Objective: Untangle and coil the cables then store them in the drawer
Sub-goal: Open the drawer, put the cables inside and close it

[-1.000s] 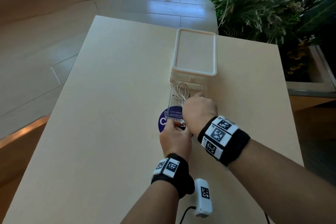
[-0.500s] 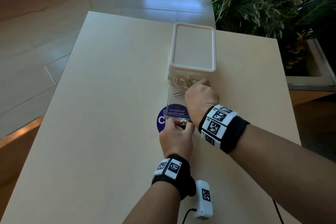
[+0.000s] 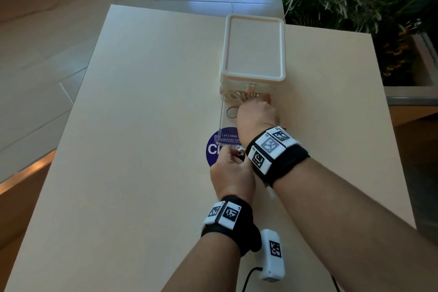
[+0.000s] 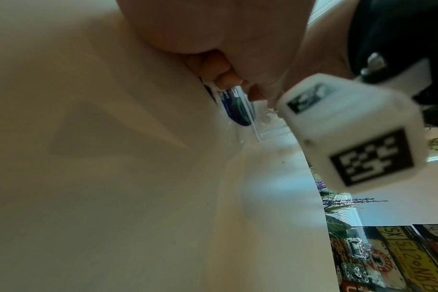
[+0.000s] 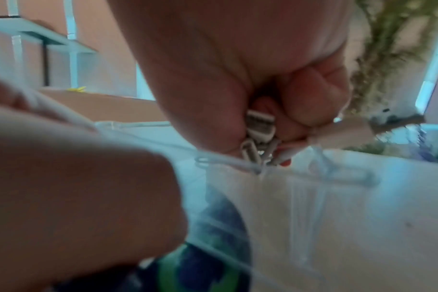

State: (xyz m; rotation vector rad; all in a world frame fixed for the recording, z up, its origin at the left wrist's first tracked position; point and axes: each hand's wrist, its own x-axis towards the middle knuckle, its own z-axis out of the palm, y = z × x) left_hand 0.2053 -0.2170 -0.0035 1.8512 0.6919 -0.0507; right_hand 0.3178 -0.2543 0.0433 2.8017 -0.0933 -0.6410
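Inside drawer (image 3: 222, 123), coiled cables (image 3: 238, 96) lie crosswise.

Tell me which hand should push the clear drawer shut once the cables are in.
Left. The left hand already grips the clear drawer at its front edge, while the right hand is inside, fingers curled round the cables.
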